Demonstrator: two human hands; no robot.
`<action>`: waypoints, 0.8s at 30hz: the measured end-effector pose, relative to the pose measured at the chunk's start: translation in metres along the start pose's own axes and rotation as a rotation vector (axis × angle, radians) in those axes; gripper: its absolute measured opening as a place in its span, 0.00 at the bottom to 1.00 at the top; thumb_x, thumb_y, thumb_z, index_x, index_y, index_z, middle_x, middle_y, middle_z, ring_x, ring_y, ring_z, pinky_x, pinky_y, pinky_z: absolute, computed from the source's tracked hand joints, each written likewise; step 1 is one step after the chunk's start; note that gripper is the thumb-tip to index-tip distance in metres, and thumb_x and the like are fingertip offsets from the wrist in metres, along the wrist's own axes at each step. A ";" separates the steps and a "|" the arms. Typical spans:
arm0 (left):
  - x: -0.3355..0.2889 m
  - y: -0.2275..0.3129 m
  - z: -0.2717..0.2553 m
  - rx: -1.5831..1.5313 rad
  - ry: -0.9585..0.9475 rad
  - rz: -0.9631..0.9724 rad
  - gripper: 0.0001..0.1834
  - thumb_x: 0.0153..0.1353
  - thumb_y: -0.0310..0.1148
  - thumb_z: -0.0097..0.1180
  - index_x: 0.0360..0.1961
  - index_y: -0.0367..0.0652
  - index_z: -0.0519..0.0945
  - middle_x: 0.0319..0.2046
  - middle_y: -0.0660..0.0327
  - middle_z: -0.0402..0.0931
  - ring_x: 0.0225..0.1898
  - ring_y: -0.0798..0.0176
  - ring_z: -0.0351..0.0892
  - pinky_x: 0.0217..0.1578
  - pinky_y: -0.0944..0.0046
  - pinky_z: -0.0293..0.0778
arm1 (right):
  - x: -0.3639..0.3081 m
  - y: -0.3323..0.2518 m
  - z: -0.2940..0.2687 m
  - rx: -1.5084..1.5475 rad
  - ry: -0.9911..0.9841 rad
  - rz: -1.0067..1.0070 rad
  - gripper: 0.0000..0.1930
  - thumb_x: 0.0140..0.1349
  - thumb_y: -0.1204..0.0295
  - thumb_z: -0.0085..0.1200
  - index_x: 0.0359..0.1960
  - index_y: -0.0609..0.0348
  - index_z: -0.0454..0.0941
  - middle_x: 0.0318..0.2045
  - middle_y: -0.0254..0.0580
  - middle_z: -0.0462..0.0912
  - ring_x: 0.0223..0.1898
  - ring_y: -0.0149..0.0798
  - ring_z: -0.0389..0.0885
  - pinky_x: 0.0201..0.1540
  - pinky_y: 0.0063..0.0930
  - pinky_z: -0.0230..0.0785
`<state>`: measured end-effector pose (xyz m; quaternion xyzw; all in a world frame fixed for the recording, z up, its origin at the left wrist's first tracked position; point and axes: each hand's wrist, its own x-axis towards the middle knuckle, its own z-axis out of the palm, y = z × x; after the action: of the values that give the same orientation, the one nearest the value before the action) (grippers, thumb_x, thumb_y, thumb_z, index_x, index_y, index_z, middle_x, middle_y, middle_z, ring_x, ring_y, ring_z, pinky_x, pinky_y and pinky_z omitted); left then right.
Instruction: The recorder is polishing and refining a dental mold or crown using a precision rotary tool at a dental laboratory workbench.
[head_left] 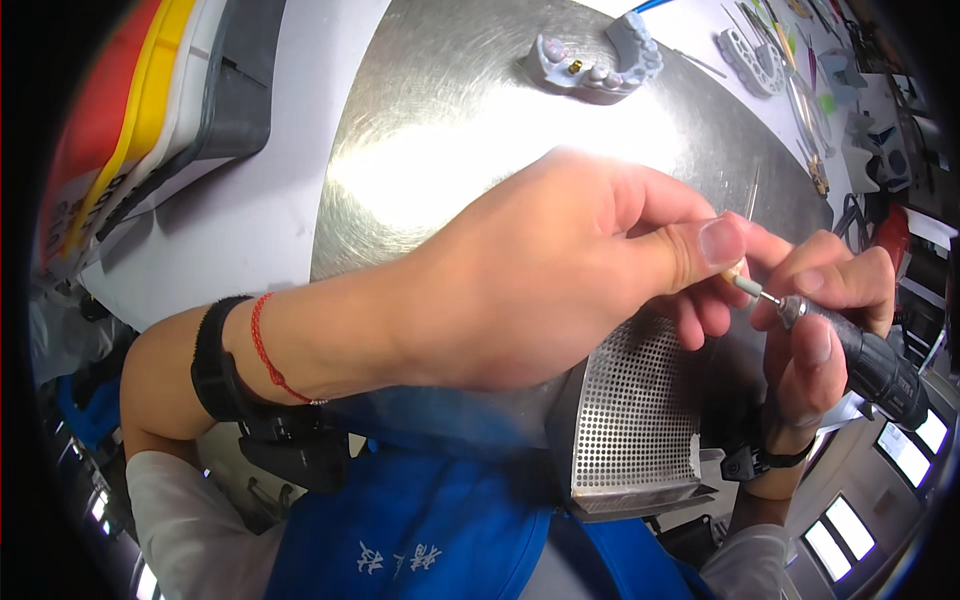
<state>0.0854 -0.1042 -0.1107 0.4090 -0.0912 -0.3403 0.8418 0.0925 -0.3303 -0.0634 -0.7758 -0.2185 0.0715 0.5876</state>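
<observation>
My left hand is closed in a pinch, thumb against fingertips, on a small pale piece that looks like a dental crown; most of it is hidden by the fingers. In my right hand is a dark rotary handpiece, gripped like a pen. Its pale green cylindrical grinding bit points left and reaches the small piece at my left fingertips. Whether the bit is spinning cannot be made out. Beyond my hands, a grey dental model with a gold-coloured post lies on the shiny metal sheet.
Below my hands a perforated metal grille slopes toward my blue apron. A second dental model and several thin tools lie at the far right. Stacked red, yellow and grey bins stand at the left.
</observation>
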 end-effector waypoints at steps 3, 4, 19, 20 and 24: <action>0.001 -0.001 0.001 -0.010 0.001 -0.003 0.24 0.79 0.42 0.48 0.50 0.26 0.81 0.52 0.52 0.82 0.43 0.68 0.81 0.47 0.66 0.79 | -0.001 -0.003 0.001 -0.002 0.009 0.019 0.16 0.66 0.60 0.58 0.40 0.59 0.69 0.25 0.45 0.75 0.32 0.43 0.86 0.52 0.44 0.80; 0.001 -0.001 0.002 -0.016 0.002 0.004 0.24 0.79 0.42 0.48 0.51 0.26 0.81 0.52 0.53 0.82 0.43 0.68 0.81 0.47 0.66 0.79 | -0.001 -0.003 0.001 -0.003 0.007 0.019 0.16 0.66 0.60 0.58 0.40 0.59 0.69 0.25 0.45 0.75 0.32 0.43 0.86 0.52 0.44 0.80; 0.001 -0.001 -0.001 0.023 -0.014 0.009 0.23 0.79 0.41 0.47 0.52 0.25 0.80 0.58 0.51 0.79 0.43 0.67 0.81 0.48 0.66 0.79 | -0.001 -0.003 -0.002 -0.007 -0.024 0.042 0.18 0.65 0.59 0.60 0.39 0.59 0.69 0.25 0.45 0.75 0.36 0.49 0.87 0.57 0.53 0.78; 0.001 -0.001 0.000 0.025 -0.013 0.011 0.23 0.79 0.41 0.47 0.52 0.25 0.80 0.58 0.51 0.79 0.43 0.67 0.81 0.48 0.66 0.79 | 0.000 -0.001 -0.001 0.017 -0.026 0.017 0.18 0.65 0.59 0.60 0.39 0.59 0.69 0.25 0.45 0.75 0.36 0.50 0.88 0.57 0.54 0.77; 0.002 -0.001 0.001 -0.002 0.001 -0.003 0.23 0.79 0.40 0.48 0.51 0.25 0.80 0.59 0.51 0.79 0.43 0.67 0.80 0.48 0.66 0.79 | -0.001 -0.002 0.003 0.005 0.038 0.037 0.18 0.65 0.59 0.61 0.39 0.59 0.69 0.24 0.44 0.75 0.37 0.50 0.88 0.57 0.53 0.78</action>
<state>0.0853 -0.1067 -0.1110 0.4086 -0.0896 -0.3415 0.8417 0.0897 -0.3275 -0.0624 -0.7795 -0.1929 0.0681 0.5920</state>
